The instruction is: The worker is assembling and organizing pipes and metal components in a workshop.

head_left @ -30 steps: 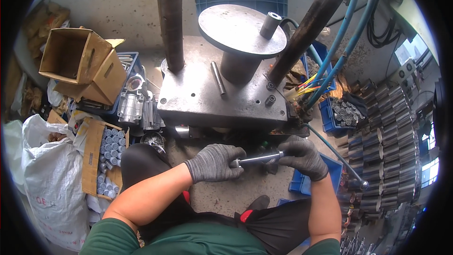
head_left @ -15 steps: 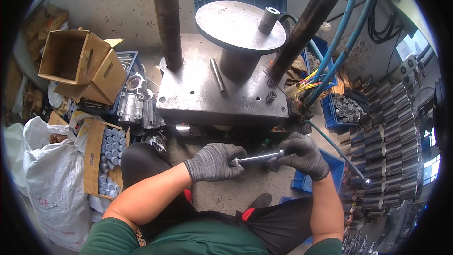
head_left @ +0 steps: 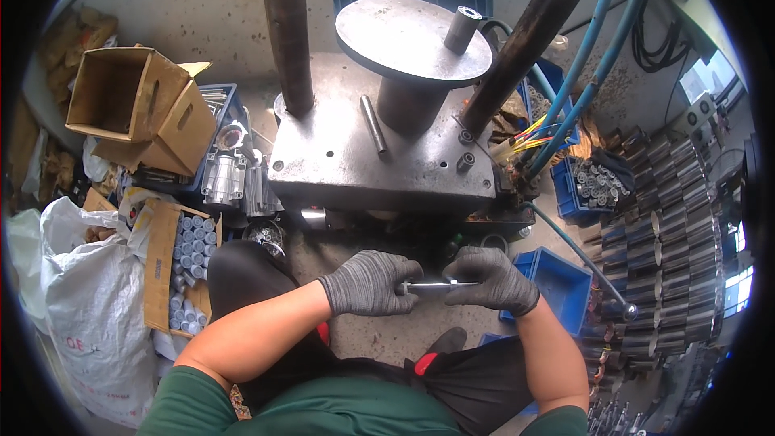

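Between my two grey-gloved hands runs a slim shiny metal rod (head_left: 429,286), nearly level in front of my knees. My left hand (head_left: 370,283) pinches its left end, where a small collar shows at the fingertips. Fingers of my right hand (head_left: 494,281) close round the other end, beside a second small collar; the rest of that end is hidden by the glove. Beyond my hands stands a heavy steel press block (head_left: 355,175). On it are a round steel plate on a thick post (head_left: 404,40), a loose dark metal pin (head_left: 373,125) and a short hollow cylinder (head_left: 463,30) atop the plate.
Two thick columns (head_left: 286,32) rise from the block. At the right are a blue bin (head_left: 557,278), a ball-ended lever (head_left: 589,262) and stacked metal tubes (head_left: 670,234). To the left stand a carton of grey cylinders (head_left: 157,274), a white sack (head_left: 93,315) and an open cardboard box (head_left: 109,105).
My right hand has moved left and a little down, closer to my left hand. The rod has turned from tilted to nearly level, and less of it shows between the gloves.
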Available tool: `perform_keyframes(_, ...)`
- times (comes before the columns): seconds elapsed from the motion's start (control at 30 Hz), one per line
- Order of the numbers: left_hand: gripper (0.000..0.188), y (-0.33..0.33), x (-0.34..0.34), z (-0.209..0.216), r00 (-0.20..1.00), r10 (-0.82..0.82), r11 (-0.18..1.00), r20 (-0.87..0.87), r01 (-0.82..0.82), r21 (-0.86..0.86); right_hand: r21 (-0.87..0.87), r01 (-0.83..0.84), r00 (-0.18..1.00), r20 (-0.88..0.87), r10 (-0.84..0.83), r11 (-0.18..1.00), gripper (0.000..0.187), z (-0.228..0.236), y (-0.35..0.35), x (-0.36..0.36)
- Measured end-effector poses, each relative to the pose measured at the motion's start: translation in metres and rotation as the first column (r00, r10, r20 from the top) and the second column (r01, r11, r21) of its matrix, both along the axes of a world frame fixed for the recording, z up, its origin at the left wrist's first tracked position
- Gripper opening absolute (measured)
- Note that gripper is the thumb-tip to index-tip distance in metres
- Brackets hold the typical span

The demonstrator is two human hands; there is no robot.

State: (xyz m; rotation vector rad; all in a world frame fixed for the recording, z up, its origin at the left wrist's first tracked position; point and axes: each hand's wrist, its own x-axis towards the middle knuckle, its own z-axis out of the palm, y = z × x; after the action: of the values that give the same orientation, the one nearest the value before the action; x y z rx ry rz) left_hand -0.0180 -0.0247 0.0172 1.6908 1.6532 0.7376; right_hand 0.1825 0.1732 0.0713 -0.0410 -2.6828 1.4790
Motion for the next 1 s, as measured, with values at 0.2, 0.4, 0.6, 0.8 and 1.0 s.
perform_keyframes(0.2, 0.053, 0.007, 0.018, -0.01, 0.752, 0.273, 0.961, 0.6, -0.236, -0.141, -0.204, 0.45, 0.893, 0.086, -0.442, 0.869, 0.049, 0.007, 0.009, -0.008)
perform_keyframes(0.4, 0.058, 0.011, 0.028, -0.02, 0.302, 0.372, 0.911, 0.878, -0.3, -0.283, 0.016, 0.446, 0.884, -0.164, -0.437, 0.895, 0.014, 0.019, 0.011, -0.063)
perform_keyframes(0.6, 0.057, 0.026, 0.023, -0.033, 0.263, 0.511, 0.812, 0.819, -0.462, -0.358, 0.488, 0.252, 0.967, -0.166, -0.194, 0.836, 0.027, 0.022, 0.006, -0.159)
perform_keyframes(0.8, 0.054, 0.042, 0.016, -0.032, 0.23, 0.592, 0.736, 0.772, -0.544, -0.402, 0.673, 0.021, 0.999, 0.022, -0.049, 0.74, 0.031, 0.005, 0.017, -0.238)
perform_keyframes(1.0, 0.051, 0.045, 0.011, -0.033, 0.272, 0.611, 0.739, 0.744, -0.534, -0.411, 0.589, -0.061, 0.982, 0.179, -0.057, 0.806, 0.025, 0.007, 0.017, -0.235)
